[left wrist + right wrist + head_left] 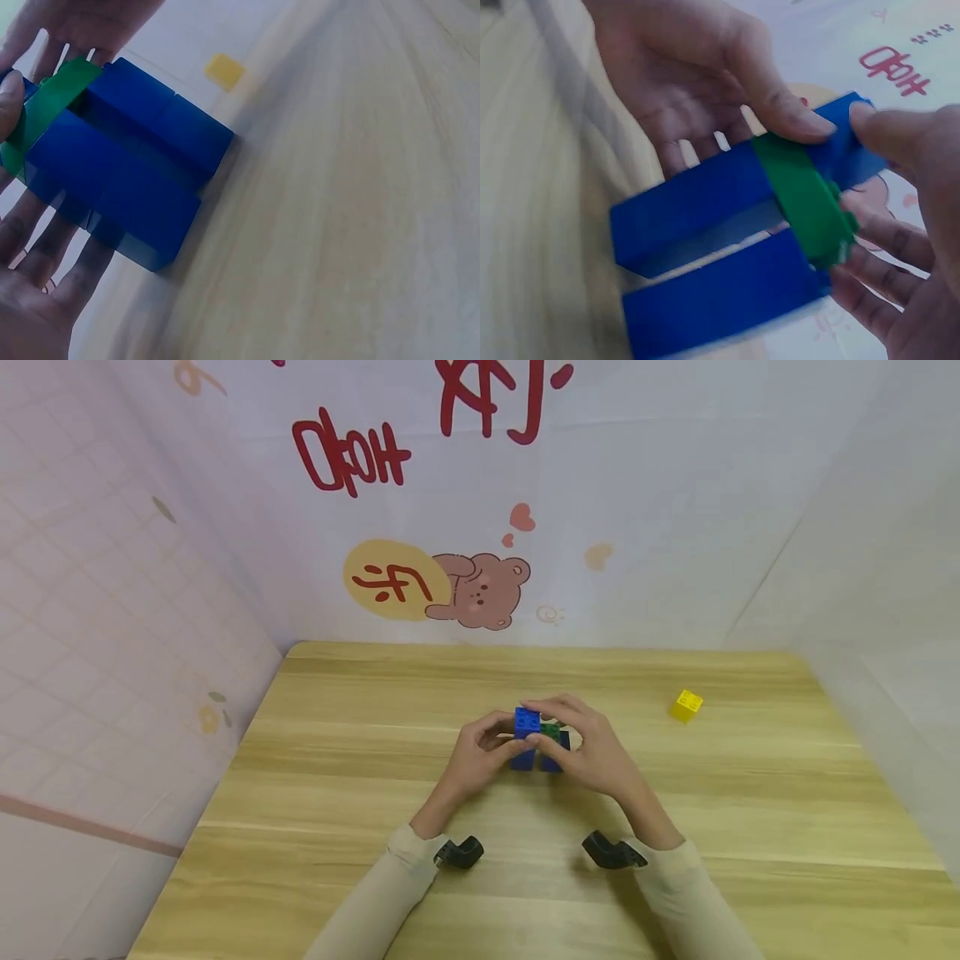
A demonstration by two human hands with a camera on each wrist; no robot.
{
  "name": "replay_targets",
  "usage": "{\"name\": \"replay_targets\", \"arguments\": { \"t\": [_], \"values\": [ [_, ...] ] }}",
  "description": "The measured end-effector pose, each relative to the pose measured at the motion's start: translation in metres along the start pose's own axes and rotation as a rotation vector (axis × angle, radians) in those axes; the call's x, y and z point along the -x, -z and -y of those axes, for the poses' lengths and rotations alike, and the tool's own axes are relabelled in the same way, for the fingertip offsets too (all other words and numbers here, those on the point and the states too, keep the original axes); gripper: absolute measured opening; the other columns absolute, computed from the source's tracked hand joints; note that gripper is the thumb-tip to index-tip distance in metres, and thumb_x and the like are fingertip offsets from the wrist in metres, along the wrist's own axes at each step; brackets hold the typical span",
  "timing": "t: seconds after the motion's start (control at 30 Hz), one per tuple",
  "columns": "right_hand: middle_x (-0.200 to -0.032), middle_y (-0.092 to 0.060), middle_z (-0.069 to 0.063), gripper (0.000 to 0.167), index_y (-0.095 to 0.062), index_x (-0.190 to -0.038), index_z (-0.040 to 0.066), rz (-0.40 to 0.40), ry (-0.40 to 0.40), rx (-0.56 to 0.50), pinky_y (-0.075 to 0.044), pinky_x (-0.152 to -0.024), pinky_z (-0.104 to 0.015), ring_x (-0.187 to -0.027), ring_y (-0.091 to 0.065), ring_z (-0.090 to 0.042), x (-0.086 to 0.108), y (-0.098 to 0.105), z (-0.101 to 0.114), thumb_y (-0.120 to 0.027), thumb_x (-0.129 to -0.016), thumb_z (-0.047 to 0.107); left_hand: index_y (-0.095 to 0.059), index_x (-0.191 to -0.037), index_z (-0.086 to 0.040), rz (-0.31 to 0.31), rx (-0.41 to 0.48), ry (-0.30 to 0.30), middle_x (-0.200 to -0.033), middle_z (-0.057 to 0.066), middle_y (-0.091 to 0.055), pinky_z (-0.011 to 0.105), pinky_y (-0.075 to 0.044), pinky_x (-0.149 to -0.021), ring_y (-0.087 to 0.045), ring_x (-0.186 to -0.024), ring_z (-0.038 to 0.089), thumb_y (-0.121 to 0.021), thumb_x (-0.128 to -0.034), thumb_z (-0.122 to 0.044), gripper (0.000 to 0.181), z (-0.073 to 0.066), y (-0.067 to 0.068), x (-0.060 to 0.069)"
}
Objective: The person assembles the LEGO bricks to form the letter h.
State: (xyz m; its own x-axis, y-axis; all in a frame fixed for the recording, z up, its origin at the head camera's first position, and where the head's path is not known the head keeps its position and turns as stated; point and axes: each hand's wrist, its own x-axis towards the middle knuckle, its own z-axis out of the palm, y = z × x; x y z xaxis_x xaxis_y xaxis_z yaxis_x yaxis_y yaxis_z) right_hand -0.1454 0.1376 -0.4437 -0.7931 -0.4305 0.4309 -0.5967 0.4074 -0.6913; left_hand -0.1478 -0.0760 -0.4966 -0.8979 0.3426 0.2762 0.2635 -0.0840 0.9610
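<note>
A toy-brick build stands on the table: two blue columns (112, 172) joined near the top by a green brick (802, 199). Over one column, on top of the green brick, sits a blue brick (527, 720). My left hand (478, 752) holds the build from the left, its thumb at the front of the upper bricks and its fingers along the side. From the right, my right hand (588, 747) grips the top blue brick between thumb and index finger; its other fingers are spread behind the green brick in the right wrist view.
A single yellow brick (686, 706) lies on the wooden table (360, 693), toward the back right. White printed cloth walls (660, 527) rise behind and beside the table. Each sleeve cuff has a black device (611, 850) on it.
</note>
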Motion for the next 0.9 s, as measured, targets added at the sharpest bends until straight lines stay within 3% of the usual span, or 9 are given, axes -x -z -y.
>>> {"name": "replay_targets", "arguments": {
  "t": [0.33, 0.53, 0.77, 0.9],
  "values": [
    [-0.129, -0.071, -0.001, 0.041, -0.067, -0.135, 0.020, -0.081, -0.036, 0.065, -0.058, -0.091, -0.043, -0.109, -0.068, -0.018, 0.002, 0.035, -0.008, -0.075, -0.095, 0.015, -0.067, -0.126, -0.006, -0.036, -0.045, 0.028, -0.119, 0.015, -0.070, 0.029, -0.058, -0.096, -0.067, -0.109, 0.023, -0.075, -0.0948, -0.012, 0.033, 0.001, 0.000, 0.002],
    [-0.129, -0.071, -0.005, 0.044, -0.066, -0.137, 0.021, -0.144, -0.084, 0.085, -0.055, -0.093, -0.034, -0.110, -0.065, -0.016, 0.005, 0.054, -0.015, -0.075, -0.094, 0.012, -0.068, -0.126, -0.008, -0.028, -0.036, 0.051, -0.118, 0.015, -0.069, 0.029, -0.058, -0.097, -0.066, -0.109, 0.020, -0.075, -0.0947, -0.015, 0.033, -0.001, 0.000, 0.001],
    [-0.133, -0.068, -0.005, 0.046, -0.065, -0.138, 0.019, -0.259, -0.111, 0.132, -0.050, -0.094, -0.020, -0.115, -0.064, -0.027, 0.011, 0.075, -0.029, -0.075, -0.094, 0.011, -0.068, -0.125, -0.010, -0.026, -0.033, 0.067, -0.118, 0.015, -0.069, 0.030, -0.058, -0.096, -0.066, -0.108, 0.020, -0.075, -0.0948, -0.014, 0.032, -0.002, 0.001, 0.000],
    [-0.137, -0.065, -0.007, 0.047, -0.063, -0.141, 0.019, -0.294, -0.178, 0.150, -0.051, -0.096, -0.020, -0.120, -0.061, -0.029, 0.018, 0.084, -0.039, -0.074, -0.096, 0.014, -0.068, -0.125, -0.009, -0.024, -0.031, 0.064, -0.118, 0.016, -0.069, 0.029, -0.058, -0.096, -0.066, -0.108, 0.021, -0.075, -0.0946, -0.011, 0.032, 0.000, 0.001, 0.002]
  ]
}}
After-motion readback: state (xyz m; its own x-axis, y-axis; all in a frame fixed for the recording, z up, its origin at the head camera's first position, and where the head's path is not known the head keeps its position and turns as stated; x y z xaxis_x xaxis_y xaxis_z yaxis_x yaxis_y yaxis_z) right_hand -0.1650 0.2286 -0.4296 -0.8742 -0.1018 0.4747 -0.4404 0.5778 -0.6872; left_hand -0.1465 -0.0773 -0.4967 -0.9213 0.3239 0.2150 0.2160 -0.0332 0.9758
